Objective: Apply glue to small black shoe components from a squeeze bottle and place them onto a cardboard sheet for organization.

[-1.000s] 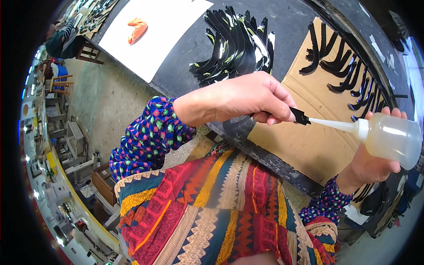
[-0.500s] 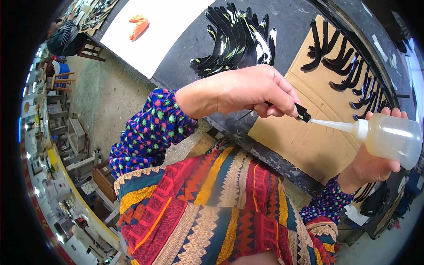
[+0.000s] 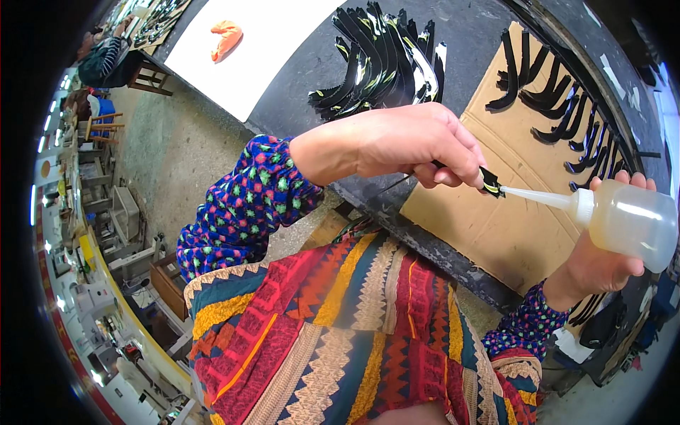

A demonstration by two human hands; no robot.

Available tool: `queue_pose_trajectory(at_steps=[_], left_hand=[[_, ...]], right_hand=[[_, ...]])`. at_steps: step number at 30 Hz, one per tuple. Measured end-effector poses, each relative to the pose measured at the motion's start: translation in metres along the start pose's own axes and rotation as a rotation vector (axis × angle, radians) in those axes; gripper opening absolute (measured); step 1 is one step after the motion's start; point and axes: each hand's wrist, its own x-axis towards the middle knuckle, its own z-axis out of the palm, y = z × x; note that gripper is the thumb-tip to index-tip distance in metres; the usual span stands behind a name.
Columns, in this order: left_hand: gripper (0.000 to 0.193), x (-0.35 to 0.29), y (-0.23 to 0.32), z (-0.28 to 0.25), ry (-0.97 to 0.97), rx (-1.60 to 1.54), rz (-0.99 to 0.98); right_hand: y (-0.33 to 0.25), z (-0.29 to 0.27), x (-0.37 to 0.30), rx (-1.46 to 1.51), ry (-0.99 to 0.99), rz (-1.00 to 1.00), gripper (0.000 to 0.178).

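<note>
Between the thumb and fingers of my left hand [image 3: 421, 145] is a narrow black strip [image 3: 490, 183], its free end sticking out to the right with yellowish-white marks on it. The rest of that strip is mostly hidden by the hand. My right hand [image 3: 598, 265] grips a translucent squeeze bottle [image 3: 634, 221] of pale yellowish liquid, tipped on its side. Its long thin nozzle points left, with the tip at the end of the strip; whether liquid is coming out, I cannot tell. Both hands are above a brown cardboard sheet [image 3: 453, 202].
Similar black strips [image 3: 559, 106] lie spaced along the cardboard's far right edge. A pile of black strips [image 3: 379, 67] rests on the dark worktable [image 3: 290, 92]. Left of it is a white sheet [image 3: 212, 78] with a crumpled orange item [image 3: 227, 40]. Another person [image 3: 103, 60] sits at the far left.
The end of the black strip has turned slightly, showing more of its marked face. The nozzle tip remains at that end; both hands have barely moved.
</note>
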Motion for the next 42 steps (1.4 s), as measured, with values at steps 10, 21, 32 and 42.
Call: queue_pose_trajectory(at_steps=[10, 21, 32, 42], left_hand=[[0.010, 0.002, 0.000, 0.007, -0.021, 0.006, -0.009], [0.012, 0.001, 0.002, 0.014, -0.027, 0.033, -0.007], [0.013, -0.001, 0.002, 0.020, -0.028, 0.048, 0.002], [0.013, -0.002, 0.002, 0.022, -0.036, 0.035, -0.004]], right_hand=[[-0.004, -0.005, -0.002, 0.058, 0.013, -0.021, 0.100], [-0.008, 0.011, -0.002, -0.032, 0.118, 0.037, 0.102], [-0.008, 0.005, -0.005, 0.090, 0.060, 0.047, 0.100], [-0.009, 0.004, -0.006, 0.078, 0.055, 0.041, 0.099]])
